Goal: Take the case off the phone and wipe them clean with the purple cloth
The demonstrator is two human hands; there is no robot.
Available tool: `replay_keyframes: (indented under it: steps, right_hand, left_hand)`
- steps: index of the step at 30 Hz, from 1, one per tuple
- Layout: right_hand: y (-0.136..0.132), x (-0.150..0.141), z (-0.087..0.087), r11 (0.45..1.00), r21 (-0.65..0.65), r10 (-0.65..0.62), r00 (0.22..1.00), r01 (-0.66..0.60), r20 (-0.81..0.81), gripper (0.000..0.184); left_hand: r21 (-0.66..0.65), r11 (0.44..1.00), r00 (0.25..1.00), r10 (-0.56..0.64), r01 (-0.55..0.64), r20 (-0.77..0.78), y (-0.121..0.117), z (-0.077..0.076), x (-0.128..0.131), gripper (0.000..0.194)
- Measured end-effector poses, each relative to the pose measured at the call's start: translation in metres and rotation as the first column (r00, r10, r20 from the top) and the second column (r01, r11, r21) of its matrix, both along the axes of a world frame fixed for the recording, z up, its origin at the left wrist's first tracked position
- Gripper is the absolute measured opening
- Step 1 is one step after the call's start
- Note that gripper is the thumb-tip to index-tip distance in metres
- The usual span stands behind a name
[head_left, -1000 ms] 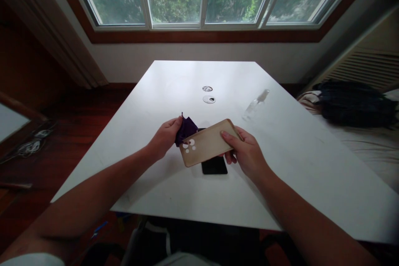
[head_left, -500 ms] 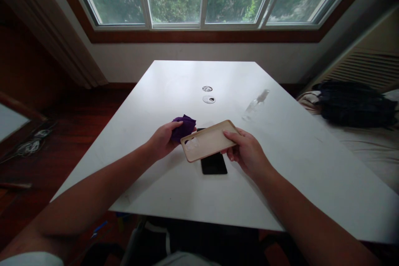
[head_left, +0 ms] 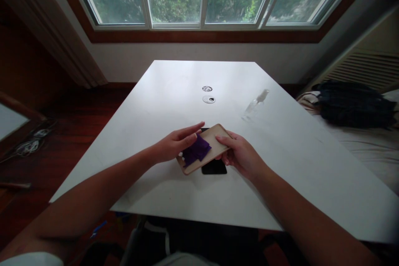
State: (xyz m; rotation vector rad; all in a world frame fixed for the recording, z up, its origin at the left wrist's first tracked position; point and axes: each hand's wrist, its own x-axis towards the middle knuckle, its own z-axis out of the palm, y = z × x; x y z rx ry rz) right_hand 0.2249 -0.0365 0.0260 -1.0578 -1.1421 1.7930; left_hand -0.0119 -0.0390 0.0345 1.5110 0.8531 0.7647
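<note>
Phone case (head_left: 215, 139), tan and held just above the white worktop (head_left: 174, 91), is the item under work; it sits tilted, its inner face up, directly over a black phone (head_left: 214, 168) lying flat on the worktop near the front edge.

Largest first: the worktop carries all loose items; beyond its right edge lies a bed with a dark bag (head_left: 355, 102); a clear spray bottle (head_left: 254, 106) lies on its side well apart from the hands, toward the far right; two round cable ports (head_left: 208, 99) sit at mid-worktop.

Right hand (head_left: 240, 156): grip closed on the right end of the phone case, thumb on top, fingers beneath, supporting it clear of the phone.

Left hand (head_left: 174, 145): fingers extended and nearly flat, pressing a purple cloth (head_left: 197, 151) onto the inner face of the case; the cloth is pinned under the fingertips rather than gripped.

Judgement: the step in hand appears to be wiping the inside of the case with the cloth; the next move calls for firm support from the right grip against the wiping pressure, strokes running the full length including the camera cut-out end, and care that the case does not knock the phone beneath.
</note>
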Motion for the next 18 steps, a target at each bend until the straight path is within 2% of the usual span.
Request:
replay_keyframes:
  steps: [2, 4, 6, 7, 10, 14, 18]
  right_hand:
    - [-0.0004, 0.0005, 0.0013, 0.999, 0.033, -0.026, 1.0, 0.025, 0.015, 0.031]
    - [-0.0009, 0.0008, 0.0025, 0.996, 0.073, -0.062, 0.997, 0.059, 0.04, 0.032]
    - [-0.0013, 0.0004, 0.0033, 0.991, 0.104, -0.09, 0.994, 0.084, 0.055, 0.033]
    - [-0.0016, 0.0, 0.0034, 0.989, 0.116, -0.097, 0.994, 0.089, 0.057, 0.033]
    - [-0.0031, -0.0023, 0.0029, 0.984, 0.158, -0.089, 0.994, 0.079, 0.056, 0.034]
    - [-0.0064, -0.0057, 0.0019, 0.975, 0.213, -0.078, 0.992, 0.055, 0.1, 0.034]
    - [-0.0095, -0.0087, 0.0006, 0.974, 0.228, -0.022, 0.99, -0.01, 0.138, 0.038]
  left_hand:
    - [0.124, 0.984, 0.988, 0.136, -0.128, -0.066, 0.002, -0.0025, 0.0008, 0.068]
    - [0.324, 0.918, 0.941, 0.293, -0.227, -0.171, 0.0031, -0.0024, 0.0009, 0.061]
    - [0.472, 0.856, 0.88, 0.377, -0.213, -0.287, 0.0029, -0.0002, 0.0005, 0.049]
    - [0.499, 0.848, 0.859, 0.382, -0.178, -0.342, 0.0023, 0.001, 0.0006, 0.044]
    - [0.446, 0.89, 0.831, 0.317, -0.094, -0.457, -0.0003, 0.0025, 0.0024, 0.036]
    - [0.288, 0.956, 0.85, 0.195, -0.053, -0.489, -0.0013, -0.001, 0.0062, 0.026]
    - [0.252, 0.967, 0.858, 0.165, -0.042, -0.487, -0.0006, -0.0048, 0.0066, 0.032]
